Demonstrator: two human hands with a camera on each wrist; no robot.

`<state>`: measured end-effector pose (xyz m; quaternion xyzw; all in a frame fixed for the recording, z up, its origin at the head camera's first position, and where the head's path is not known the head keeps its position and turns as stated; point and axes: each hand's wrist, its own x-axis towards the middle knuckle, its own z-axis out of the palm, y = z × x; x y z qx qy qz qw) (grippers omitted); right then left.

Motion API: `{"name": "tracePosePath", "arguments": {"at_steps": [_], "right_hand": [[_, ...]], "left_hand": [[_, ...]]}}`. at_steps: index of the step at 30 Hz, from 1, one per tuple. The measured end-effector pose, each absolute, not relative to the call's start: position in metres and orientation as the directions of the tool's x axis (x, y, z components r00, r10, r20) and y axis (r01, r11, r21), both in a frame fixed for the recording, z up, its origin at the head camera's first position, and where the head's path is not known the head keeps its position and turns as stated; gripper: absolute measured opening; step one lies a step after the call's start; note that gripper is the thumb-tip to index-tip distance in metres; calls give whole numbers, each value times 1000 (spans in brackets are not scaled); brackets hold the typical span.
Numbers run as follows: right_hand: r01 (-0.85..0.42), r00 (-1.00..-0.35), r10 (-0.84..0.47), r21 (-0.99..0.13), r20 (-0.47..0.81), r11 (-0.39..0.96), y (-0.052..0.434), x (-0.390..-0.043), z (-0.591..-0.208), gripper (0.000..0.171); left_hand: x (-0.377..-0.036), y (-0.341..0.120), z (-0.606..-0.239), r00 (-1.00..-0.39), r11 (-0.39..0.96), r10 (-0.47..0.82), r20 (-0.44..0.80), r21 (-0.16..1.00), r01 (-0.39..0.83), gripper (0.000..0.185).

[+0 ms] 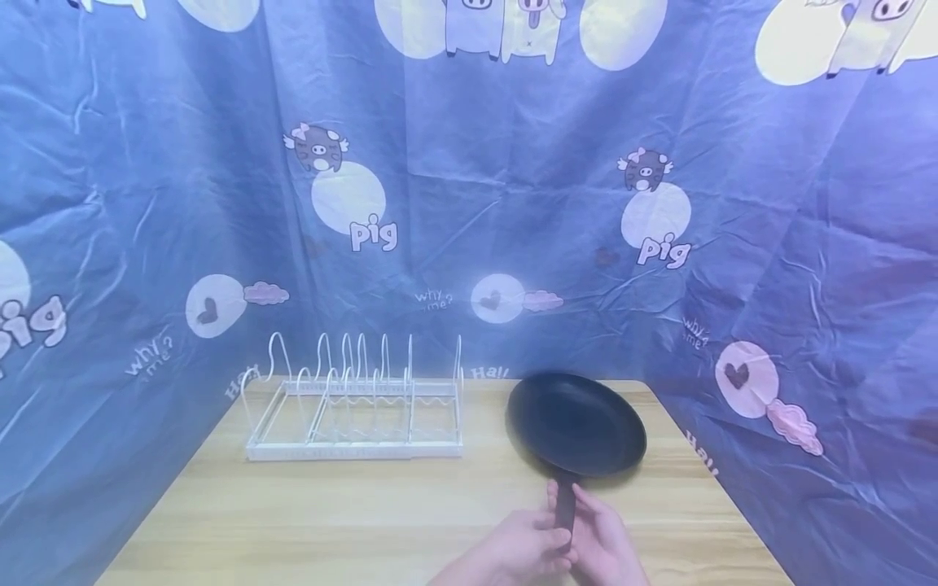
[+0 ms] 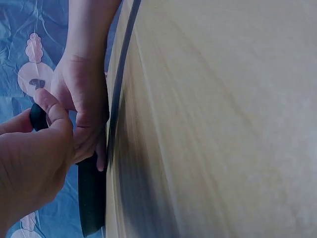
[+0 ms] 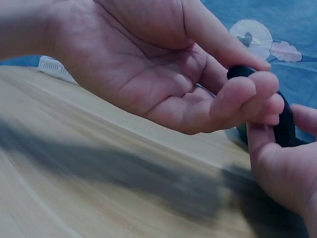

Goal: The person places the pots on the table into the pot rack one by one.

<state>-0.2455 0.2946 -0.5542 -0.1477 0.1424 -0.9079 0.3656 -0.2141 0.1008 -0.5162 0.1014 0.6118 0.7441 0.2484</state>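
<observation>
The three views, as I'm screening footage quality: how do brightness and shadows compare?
Head: bright and hazy, the black pan showing little surface detail; left wrist: dimmer, a dark shadow along the table; right wrist: also dim, broad soft-edged shadows across the table.

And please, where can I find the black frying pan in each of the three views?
Head: the black frying pan is right of centre.
Left wrist: at the left side, partly covered; its body shows at lower left.
Right wrist: at the right side, with its handle partly covered.
Shared landmark: the blue printed cloth.
</observation>
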Motion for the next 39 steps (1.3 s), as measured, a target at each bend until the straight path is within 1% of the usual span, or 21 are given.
{"name": "tracePosePath", "arguments": {"at_steps": [3,6,9,14,20,23,26,33,36,39], "right_hand": [[636,-685,-701,-308,197,-708,294,-245,-559,54],[641,-684,-691,-259,235,-722,293,-246,-560,56],[636,-677,-684,-253,272,-729,290,-246,-559,58],[635,-644,-699,-292,311,-715,283,-245,-553,63],[624,-605,-707,-334,366,-707,278,-242,-553,59],[624,-589,-706,-334,393,-706,275,-241,-552,60],[624,-570,-700,-328,429,-709,272,-240,-548,60],[669,-518,-702,-280,488,-688,262,-236,-536,51],[655,-517,-690,-286,506,-700,257,-236,-530,53],[616,-529,-674,-314,515,-723,253,-235,-522,58]], "left_hand": [[-213,98,-518,-842,-136,522,-140,960,-244,28],[-212,96,-518,-834,-149,536,-130,958,-246,29],[-213,96,-515,-830,-171,543,-127,951,-258,31],[-212,93,-508,-823,-212,559,-100,943,-258,29],[-207,85,-507,-812,-138,582,-47,978,-156,23],[-202,82,-504,-802,-156,598,-9,979,-128,25],[-196,79,-500,-791,-184,612,6,974,-135,28],[-188,67,-489,-757,-186,653,10,971,-148,36],[-185,62,-482,-758,-192,652,15,970,-147,36],[-184,58,-475,-771,-181,637,8,974,-139,34]]}}
